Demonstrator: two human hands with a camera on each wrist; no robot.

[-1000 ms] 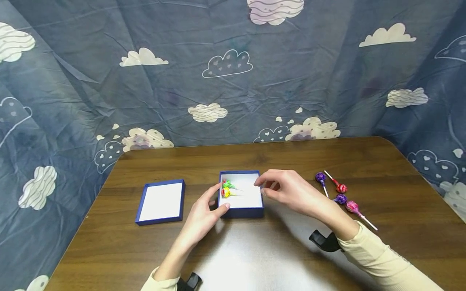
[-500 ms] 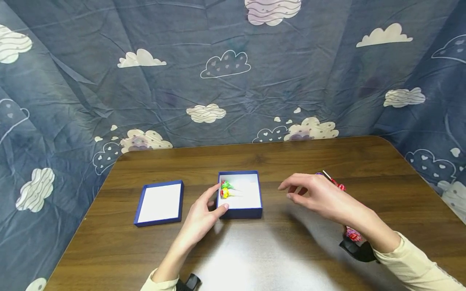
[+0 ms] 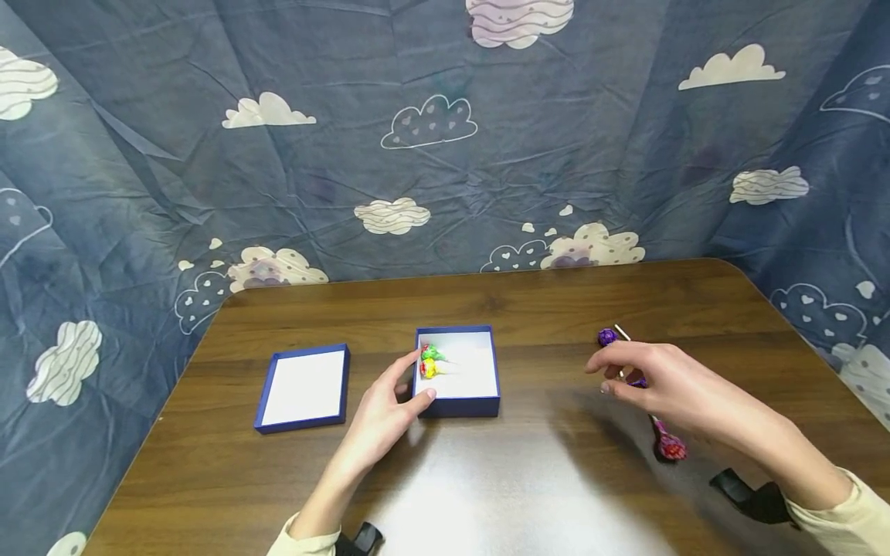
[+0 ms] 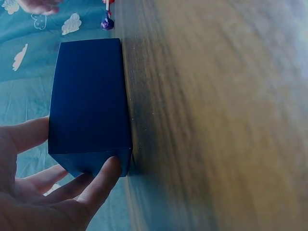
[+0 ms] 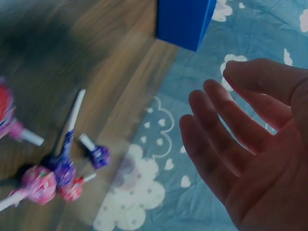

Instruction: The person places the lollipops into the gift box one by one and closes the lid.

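Observation:
An open blue box with a white inside holds a green lollipop and a yellow-and-red lollipop. My left hand touches its near left corner, thumb at the front rim and fingers along the left wall. My right hand hovers over the loose lollipops with relaxed fingers and nothing between them. Near its fingertips lie a purple lollipop and another, partly covered purple one. A pink-red lollipop is below the hand. In the right wrist view a pink lollipop and a red one also show.
A blue lid, white inside up, lies left of the box on the brown wooden table. Behind the table hangs a blue cloth with a cloud print.
My right hand has moved away from the box, rightward to the loose lollipops. My left hand stays at the box corner. The two lollipops in the box have not moved.

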